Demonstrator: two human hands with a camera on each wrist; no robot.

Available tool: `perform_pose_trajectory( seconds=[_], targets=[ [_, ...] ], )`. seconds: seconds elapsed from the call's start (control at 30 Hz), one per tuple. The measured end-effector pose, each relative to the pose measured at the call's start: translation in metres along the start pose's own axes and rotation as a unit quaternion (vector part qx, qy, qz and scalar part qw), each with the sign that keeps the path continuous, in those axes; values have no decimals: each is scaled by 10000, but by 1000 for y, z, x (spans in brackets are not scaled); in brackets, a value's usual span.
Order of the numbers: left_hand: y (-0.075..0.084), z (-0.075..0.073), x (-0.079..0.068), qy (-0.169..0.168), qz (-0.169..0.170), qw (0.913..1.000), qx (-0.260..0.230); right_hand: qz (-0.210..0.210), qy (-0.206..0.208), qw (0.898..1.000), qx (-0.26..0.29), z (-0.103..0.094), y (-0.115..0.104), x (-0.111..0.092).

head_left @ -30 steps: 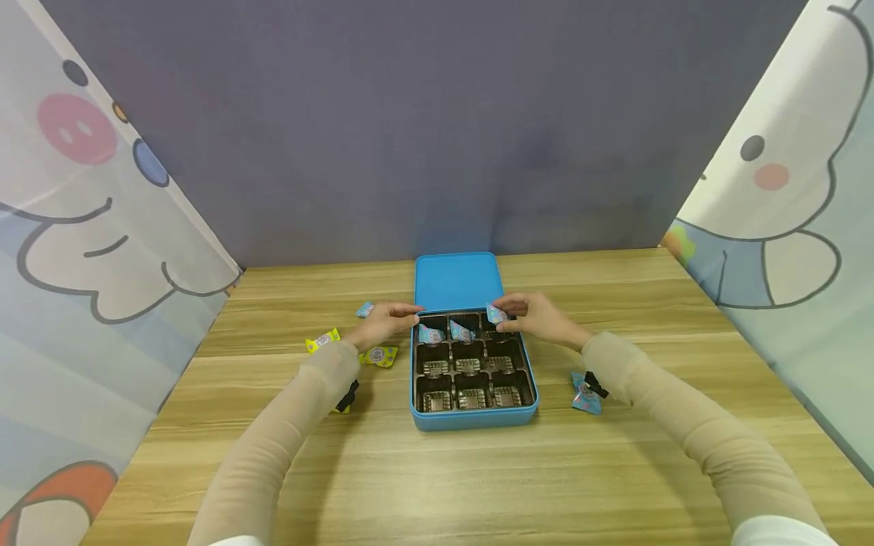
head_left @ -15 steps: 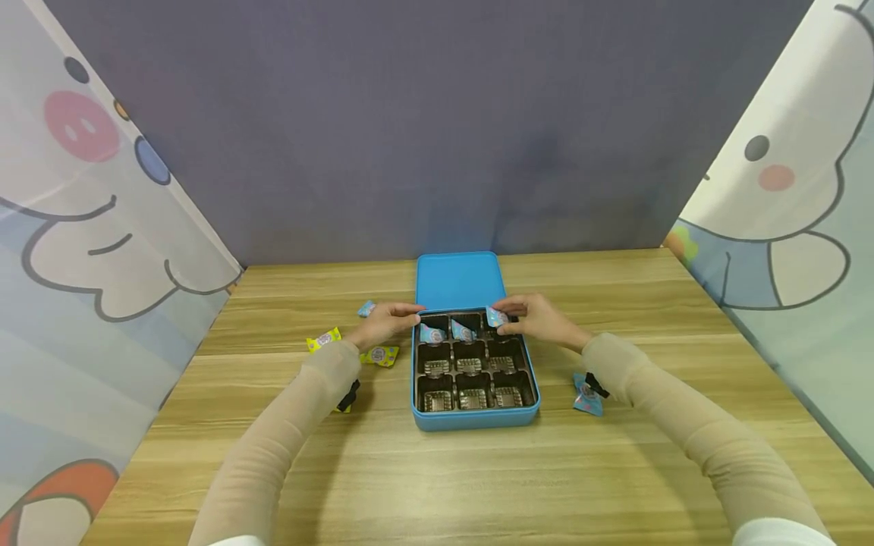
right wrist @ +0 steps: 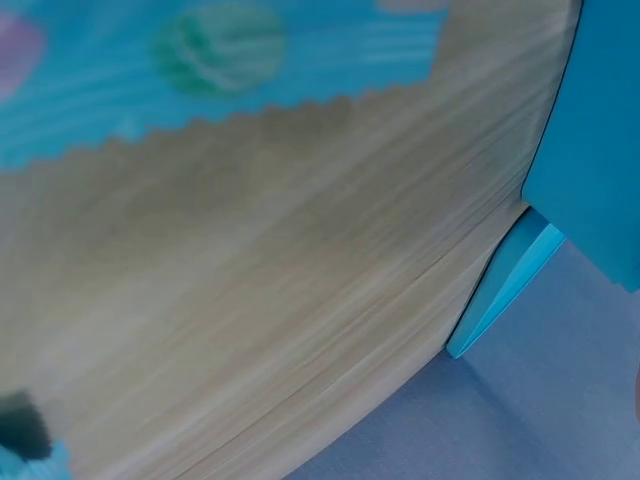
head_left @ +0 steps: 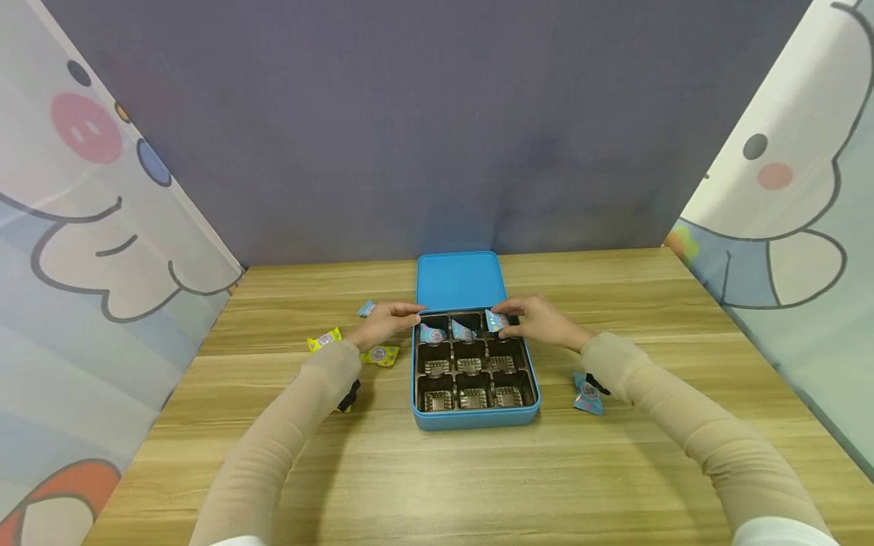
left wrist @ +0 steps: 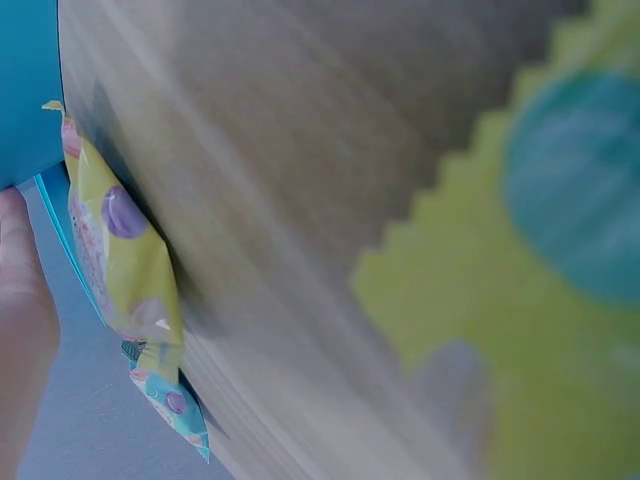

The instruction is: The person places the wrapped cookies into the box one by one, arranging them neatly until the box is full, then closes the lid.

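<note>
In the head view, a blue tin box [head_left: 476, 421] with a dark tray of several compartments stands mid-table. Blue-wrapped candies [head_left: 432, 334] sit in the back-left and back-middle compartments. My right hand [head_left: 542, 321] pinches another blue-wrapped candy [head_left: 497, 321] over the back-right compartment. At the box's back-left corner, my left hand [head_left: 384, 324] touches the rim with fairly straight fingers. Part of it [left wrist: 22, 320] also shows beside the box [left wrist: 28, 85] in the left wrist view. Only a sliver of the right hand enters the right wrist view, whose held candy is hidden.
Behind the tray lies the blue lid [head_left: 460, 282]. Yellow-wrapped candies [head_left: 379, 356] and a blue-wrapped candy [head_left: 366, 309] lie left of the box. Another blue-wrapped candy [head_left: 588, 394] is under the right wrist. A grey partition [head_left: 437, 136] rises behind the wooden table [head_left: 464, 485].
The candy in my right hand has tilted and dropped slightly at the back-right compartment. The left hand keeps its place at the box corner.
</note>
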State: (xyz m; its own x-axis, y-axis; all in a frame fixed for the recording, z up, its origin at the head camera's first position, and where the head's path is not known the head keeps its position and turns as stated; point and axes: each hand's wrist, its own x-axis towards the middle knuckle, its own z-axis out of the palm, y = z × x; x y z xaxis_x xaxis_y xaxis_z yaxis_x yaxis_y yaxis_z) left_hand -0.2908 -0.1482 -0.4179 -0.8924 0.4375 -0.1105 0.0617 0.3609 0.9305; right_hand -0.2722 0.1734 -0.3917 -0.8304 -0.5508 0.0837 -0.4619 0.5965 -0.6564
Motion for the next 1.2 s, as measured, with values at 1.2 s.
perform_pose_trajectory(
  seconds=[1.2],
  targets=[
    [31, -1, -15, -145, -210, 9996, -79, 87, 183, 9933, 1142, -1, 8, 0]
  ],
)
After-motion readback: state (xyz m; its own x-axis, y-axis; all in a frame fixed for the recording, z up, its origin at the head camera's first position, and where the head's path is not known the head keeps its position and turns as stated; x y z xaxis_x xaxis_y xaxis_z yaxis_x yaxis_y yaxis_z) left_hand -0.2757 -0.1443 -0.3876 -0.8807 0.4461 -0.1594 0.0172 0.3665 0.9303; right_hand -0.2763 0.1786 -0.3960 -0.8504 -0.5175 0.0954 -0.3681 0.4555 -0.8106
